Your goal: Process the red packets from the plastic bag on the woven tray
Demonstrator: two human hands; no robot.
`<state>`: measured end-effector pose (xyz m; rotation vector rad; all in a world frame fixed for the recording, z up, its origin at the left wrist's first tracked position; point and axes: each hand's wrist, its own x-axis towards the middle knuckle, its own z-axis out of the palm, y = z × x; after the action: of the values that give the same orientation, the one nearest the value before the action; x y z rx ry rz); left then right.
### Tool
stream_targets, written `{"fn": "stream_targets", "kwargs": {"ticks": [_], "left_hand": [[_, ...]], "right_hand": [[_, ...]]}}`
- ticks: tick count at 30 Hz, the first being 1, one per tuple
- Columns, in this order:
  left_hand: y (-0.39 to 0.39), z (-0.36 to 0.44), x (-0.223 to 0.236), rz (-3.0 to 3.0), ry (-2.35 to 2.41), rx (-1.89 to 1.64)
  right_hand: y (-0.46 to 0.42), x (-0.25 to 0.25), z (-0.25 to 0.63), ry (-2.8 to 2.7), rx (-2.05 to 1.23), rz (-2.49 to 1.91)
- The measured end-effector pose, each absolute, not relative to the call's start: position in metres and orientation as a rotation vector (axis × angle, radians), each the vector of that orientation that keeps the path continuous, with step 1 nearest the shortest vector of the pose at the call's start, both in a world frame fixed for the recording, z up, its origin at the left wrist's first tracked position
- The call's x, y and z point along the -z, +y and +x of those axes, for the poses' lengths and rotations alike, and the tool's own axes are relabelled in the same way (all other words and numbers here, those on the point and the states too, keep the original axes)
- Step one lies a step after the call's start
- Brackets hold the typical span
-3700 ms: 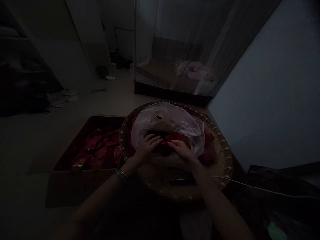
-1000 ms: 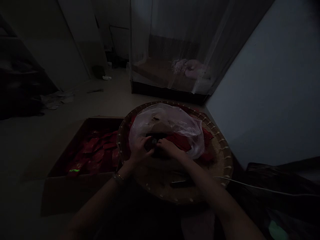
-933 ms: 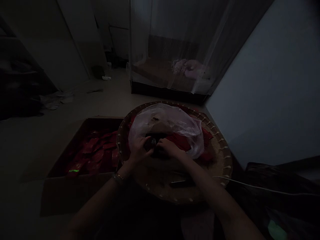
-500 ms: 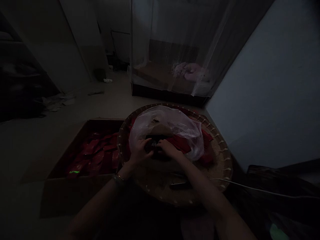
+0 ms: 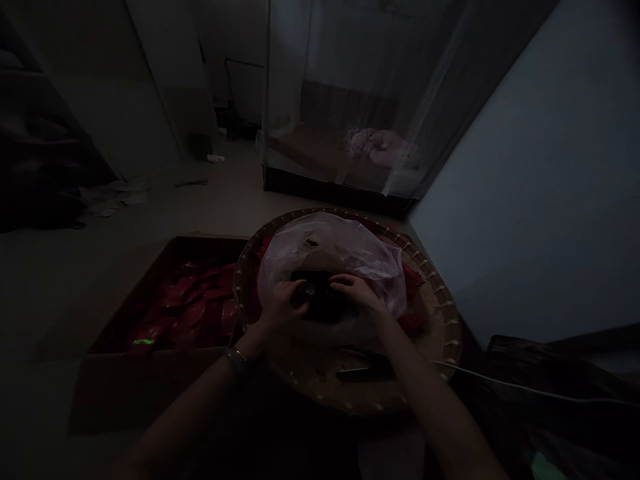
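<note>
A shallow round woven basket (image 5: 447, 313) stands in front of me. Within it lies a crumpled clear plastic bag (image 5: 340, 243) with a dark mass (image 5: 325, 308) at its opening. My left hand (image 5: 283, 305) curls its thumb and fingers around a small dark shiny object (image 5: 307, 291), too dim to name. To its right, my right hand (image 5: 359, 292) hovers at the dark mass, fingers stretched out and apart, with nothing visible in them. Red packets (image 5: 414, 317) lie under and beside the bag. A dark flat tool (image 5: 357, 375) rests near the basket's front rim.
Left of the basket, an open cardboard box (image 5: 150, 383) holds many red packets (image 5: 193, 310). A white cord (image 5: 520, 385) runs off to the right. A wall (image 5: 545, 200) rises on the right, and a netted bed (image 5: 320, 157) stands behind. The room is dim.
My right hand has moved right, away from the left hand, and its fingers have straightened. My left hand stays in place with the small dark object. The view has shifted slightly.
</note>
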<state>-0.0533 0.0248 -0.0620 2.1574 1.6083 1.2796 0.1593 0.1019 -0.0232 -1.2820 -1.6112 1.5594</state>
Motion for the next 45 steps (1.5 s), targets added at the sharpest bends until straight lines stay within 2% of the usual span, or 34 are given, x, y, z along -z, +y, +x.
{"fn": "stream_targets", "kwargs": {"ticks": [6,13,22,45], "left_hand": [[0.027,-0.052,0.064,2.216,1.568,-1.291],[0.028,-0.05,0.067,2.194,1.576,-1.284],[0.031,-0.047,0.058,2.201,1.586,-1.228],[0.037,-0.042,0.065,2.127,1.606,-1.135]], "right_hand": [[0.091,-0.019,0.16,-1.478,-1.764,-1.171],[0.069,-0.068,0.141,-2.081,-1.426,-1.249],[0.081,-0.058,0.141,-2.298,-0.987,-1.091],[0.08,-0.051,0.127,-2.568,-0.663,-1.029]]}}
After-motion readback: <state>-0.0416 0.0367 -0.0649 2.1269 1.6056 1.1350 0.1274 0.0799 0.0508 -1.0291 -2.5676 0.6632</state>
